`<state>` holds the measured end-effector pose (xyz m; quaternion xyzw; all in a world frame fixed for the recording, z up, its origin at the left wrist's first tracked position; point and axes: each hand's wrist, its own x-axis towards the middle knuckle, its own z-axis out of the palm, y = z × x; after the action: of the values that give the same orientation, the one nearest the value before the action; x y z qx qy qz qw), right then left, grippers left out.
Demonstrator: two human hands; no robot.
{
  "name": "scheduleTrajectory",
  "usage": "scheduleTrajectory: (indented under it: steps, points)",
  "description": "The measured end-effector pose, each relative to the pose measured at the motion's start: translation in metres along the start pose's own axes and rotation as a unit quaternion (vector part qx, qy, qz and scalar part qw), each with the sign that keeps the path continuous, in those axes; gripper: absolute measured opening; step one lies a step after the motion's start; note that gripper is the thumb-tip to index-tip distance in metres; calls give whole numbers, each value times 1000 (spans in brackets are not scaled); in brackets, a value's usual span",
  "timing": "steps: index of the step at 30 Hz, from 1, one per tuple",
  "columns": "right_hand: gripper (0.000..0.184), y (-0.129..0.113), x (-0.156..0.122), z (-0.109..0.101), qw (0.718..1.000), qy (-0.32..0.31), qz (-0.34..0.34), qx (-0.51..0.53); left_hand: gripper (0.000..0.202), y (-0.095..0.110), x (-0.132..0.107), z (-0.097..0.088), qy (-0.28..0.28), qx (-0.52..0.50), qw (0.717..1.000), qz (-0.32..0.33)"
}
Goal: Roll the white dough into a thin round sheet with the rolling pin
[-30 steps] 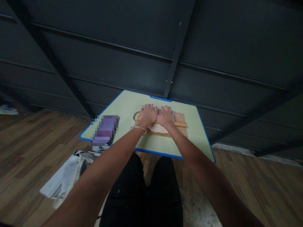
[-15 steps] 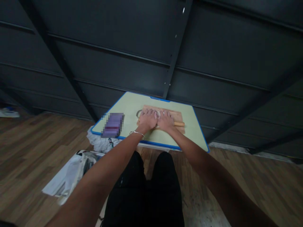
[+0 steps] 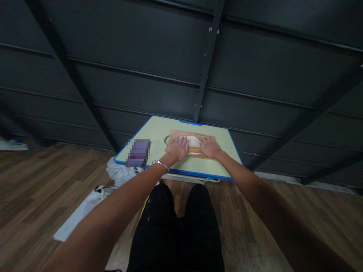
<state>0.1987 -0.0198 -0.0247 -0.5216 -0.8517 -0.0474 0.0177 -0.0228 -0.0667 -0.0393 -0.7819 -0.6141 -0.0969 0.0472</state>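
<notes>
A wooden rolling pin [image 3: 194,150] lies across a wooden board [image 3: 181,133] on a low pale-green table with a blue edge [image 3: 154,128]. My left hand [image 3: 176,148] rests flat on the pin's left end, fingers stretched forward, a silver bangle on its wrist. On the pin's right end my right hand [image 3: 210,146] lies flat in the same way. Pale flattened dough [image 3: 193,141] shows between the hands, just beyond the pin.
A blurred purple object [image 3: 138,152] lies on the table's left part. White cloth and plastic bags [image 3: 85,207] lie on the wooden floor at the left. A dark panelled wall [image 3: 198,56] rises right behind the table. My black-trousered legs [image 3: 176,234] reach toward it.
My hands have slid apart along the rolling pin, from touching at its middle to its two ends. The dough now shows between them, beyond the pin.
</notes>
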Motion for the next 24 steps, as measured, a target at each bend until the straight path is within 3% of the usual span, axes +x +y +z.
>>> scheduleTrajectory:
  steps: [5,12,20,24]
  points:
    - [57,-6,-5,-4,1000,8,2,-21,63,-4,4,-4,-29,-24,999,-5]
    - [51,-12,-5,-6,997,7,71,-7,63,-5,15,-13,-52,-41,997,-46]
    - [48,-21,7,-11,961,24,264,73,66,-8,33,-16,-59,-48,995,-62]
    - [43,-22,15,-7,952,61,291,70,66,-10,44,-18,-74,-49,993,-76]
